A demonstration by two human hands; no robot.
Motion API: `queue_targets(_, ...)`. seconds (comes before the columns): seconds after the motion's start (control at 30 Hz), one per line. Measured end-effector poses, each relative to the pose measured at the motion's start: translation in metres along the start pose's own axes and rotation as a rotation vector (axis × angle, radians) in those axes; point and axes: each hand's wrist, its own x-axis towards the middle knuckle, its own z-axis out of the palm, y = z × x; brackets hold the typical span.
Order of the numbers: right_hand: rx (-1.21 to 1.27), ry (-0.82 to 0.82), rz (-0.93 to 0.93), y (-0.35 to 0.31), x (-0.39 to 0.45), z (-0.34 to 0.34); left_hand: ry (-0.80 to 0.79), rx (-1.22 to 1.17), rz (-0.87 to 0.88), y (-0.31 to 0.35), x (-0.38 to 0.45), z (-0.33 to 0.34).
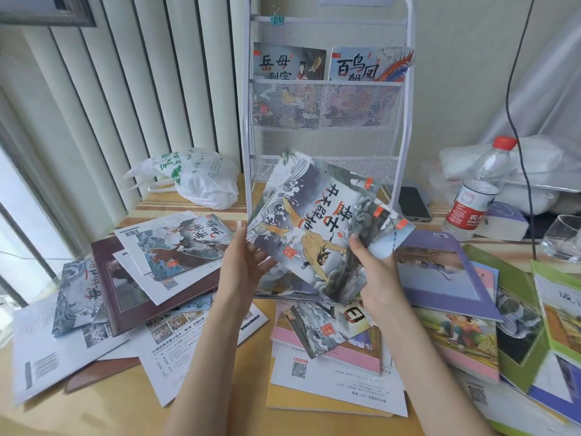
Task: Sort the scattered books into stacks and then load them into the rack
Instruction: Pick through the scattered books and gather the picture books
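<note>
Head view, looking down at a wooden desk (103,413) w/ a white mesh rack (327,99) standing at the back. Both hands hold a small fanned bundle of thin picture books (317,228) in mid-air, just in front of the rack's lowest pocket. Left hand (243,272): fingers mostly straight, supporting the bundle's left edge, thumb along its side. Right hand (375,278): fingers curled, pinching the bundle's lower right corner.

Rack's top pocket already holds two books (330,62) side by side; the pockets below look empty, though mesh blurs what's behind.

Progress, judging by the layout: early. Most books are not yet stacked. A loose heap (147,272) lies left of the hands, another pile (333,350) under them, & larger purple and green books (490,297) spread to the right.

Also on desk: white plastic bag (195,177), water bottle (478,190), phone (413,204), drinking glass (564,237).
</note>
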Motion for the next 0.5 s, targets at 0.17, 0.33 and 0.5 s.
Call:
queue_targets(0.17,-0.150,0.002,0.003,0.004,-0.004,0.000,0.034,0.237,0.081,-0.003,-0.002,-0.004)
queue_targets(0.33,-0.078,0.060,0.059,0.007,-0.004,-0.001,0.166,0.109,0.013,-0.005,0.001,-0.008)
queue_targets(0.5,0.018,-0.038,0.061,0.011,-0.002,-0.008,0.184,-0.061,-0.004,-0.003,0.003,-0.008)
